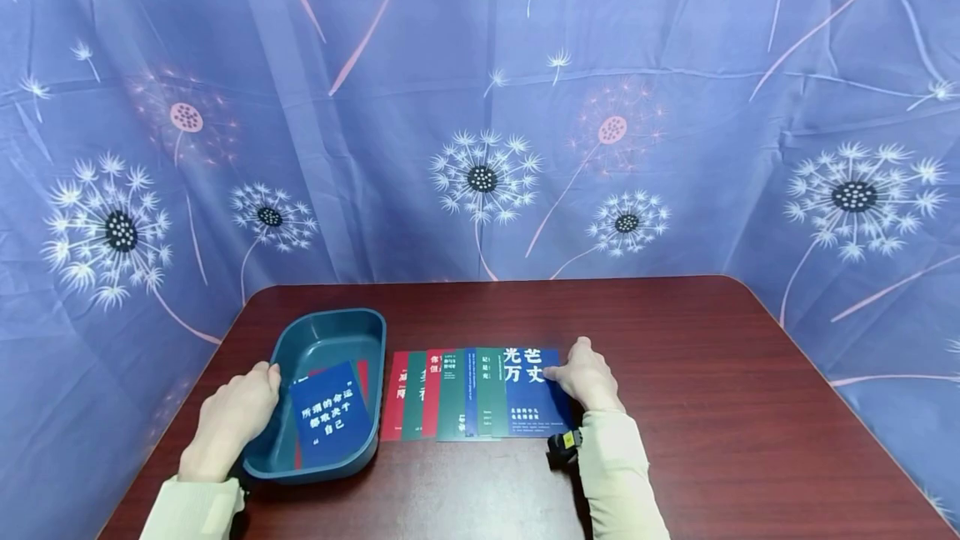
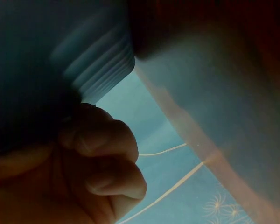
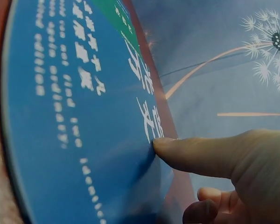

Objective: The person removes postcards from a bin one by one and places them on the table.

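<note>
Just right of the tray, card row runs left-right on the tabletop. Left hand grips tray's left rim; right hand is nearer, thumb on row's right-end blue card, can't tell if pinching.

You have wide room on the table, to the right of your right hand. Behind the row of cards a strip of it also lets a hand pass, up to the curtain. Between these cards and the tray the gap is narrow. Your left hand occupies the tray's left side; a black device obstructs the cards' near right corner.
</note>
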Demonstrator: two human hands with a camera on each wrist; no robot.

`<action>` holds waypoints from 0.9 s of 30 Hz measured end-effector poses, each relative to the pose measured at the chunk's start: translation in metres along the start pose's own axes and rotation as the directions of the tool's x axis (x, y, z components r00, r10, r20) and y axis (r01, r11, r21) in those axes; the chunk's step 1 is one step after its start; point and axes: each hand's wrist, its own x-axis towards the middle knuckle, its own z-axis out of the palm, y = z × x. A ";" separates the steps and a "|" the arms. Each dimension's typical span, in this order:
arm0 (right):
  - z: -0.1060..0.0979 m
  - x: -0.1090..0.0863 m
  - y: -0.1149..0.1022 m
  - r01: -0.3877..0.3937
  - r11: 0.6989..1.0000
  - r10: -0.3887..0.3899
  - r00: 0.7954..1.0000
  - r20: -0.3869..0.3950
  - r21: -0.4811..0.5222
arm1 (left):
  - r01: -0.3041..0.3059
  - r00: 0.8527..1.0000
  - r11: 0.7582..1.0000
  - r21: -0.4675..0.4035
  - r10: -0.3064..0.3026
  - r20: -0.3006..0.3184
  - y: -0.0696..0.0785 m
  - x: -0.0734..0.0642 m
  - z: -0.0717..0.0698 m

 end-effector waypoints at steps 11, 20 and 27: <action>-0.005 -0.002 0.003 -0.003 0.988 0.003 1.000 0.000 0.151 | 0.010 1.000 1.000 0.002 -0.010 0.019 0.000 0.002 0.000; -0.006 -0.011 -0.018 0.179 0.975 -0.161 0.977 -0.138 0.129 | 0.014 0.999 1.000 0.011 -0.015 0.040 0.003 0.004 -0.001; 0.005 -0.022 -0.050 0.393 0.903 -0.357 0.911 -0.207 0.172 | 0.015 0.999 1.000 0.014 -0.015 0.029 0.000 0.004 0.000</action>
